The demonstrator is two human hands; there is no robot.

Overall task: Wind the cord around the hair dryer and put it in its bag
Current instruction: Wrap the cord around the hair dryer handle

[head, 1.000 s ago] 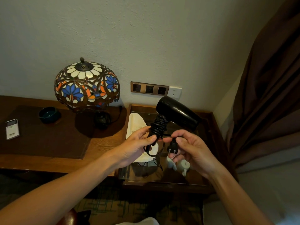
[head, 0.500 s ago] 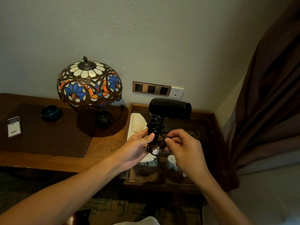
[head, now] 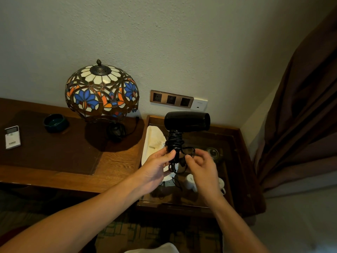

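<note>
A black hair dryer [head: 187, 121] is held upright over the glass-topped side table [head: 237, 152], its barrel level and pointing right. The black cord [head: 175, 138] is wound in many turns around the handle. My left hand [head: 156, 167] grips the bottom of the handle. My right hand [head: 202, 165] pinches the loose end of the cord by the handle's base; a small loop [head: 188, 149] sticks out above its fingers. The plug is hidden. A white cloth bag [head: 152, 141] lies flat on the side table behind my left hand.
A stained-glass lamp [head: 101, 92] stands on the wooden desk [head: 116, 161] at left, with a dark bowl [head: 55, 123] and a white remote [head: 12, 136]. Wall sockets [head: 171, 99] sit above the side table. White cups [head: 191, 181] lie under my right hand. A brown curtain [head: 300, 115] hangs at right.
The dryer's barrel swung from tilted to level. My right hand moved in from holding the plug out in view to pinching the cord end against the handle's base.
</note>
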